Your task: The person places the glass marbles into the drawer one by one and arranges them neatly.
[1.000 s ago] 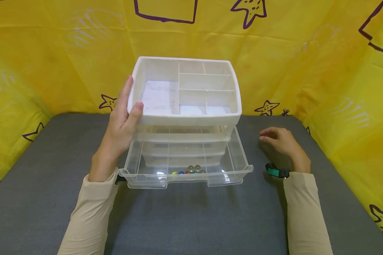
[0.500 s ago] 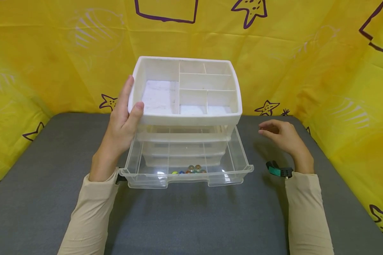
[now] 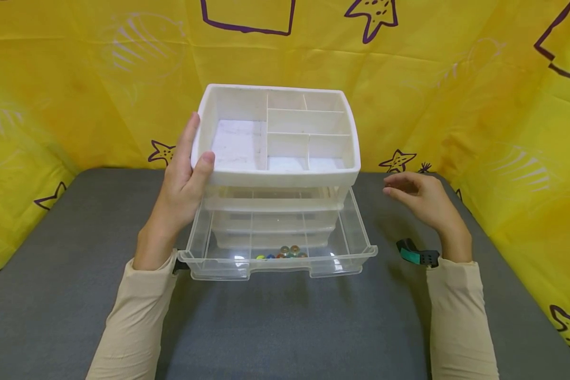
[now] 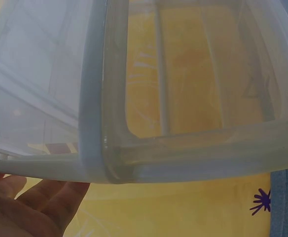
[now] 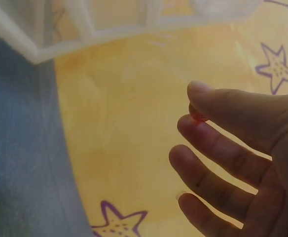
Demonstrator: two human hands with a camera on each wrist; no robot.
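Observation:
A white plastic drawer organizer (image 3: 275, 179) with a compartment tray on top stands mid-table. My left hand (image 3: 178, 182) grips the left side of its top, thumb over the front rim; the left wrist view shows these fingers (image 4: 50, 202) at the organizer's edge. The clear bottom drawer (image 3: 277, 268) is pulled out, and several glass marbles (image 3: 285, 254) lie near its front. To the right, my right hand (image 3: 423, 200) is above the table. In the right wrist view, it pinches a small reddish marble (image 5: 198, 114) between thumb and index finger, mostly covered by them.
The grey tabletop (image 3: 275, 327) extends around the organizer. A yellow printed cloth (image 3: 408, 79) rises behind and at both sides. A black and green strap (image 3: 415, 255) is by my right wrist.
My right hand has risen off the tabletop and shifted slightly farther away, the marble still in its pinch. The left hand, organizer and drawer have stayed put.

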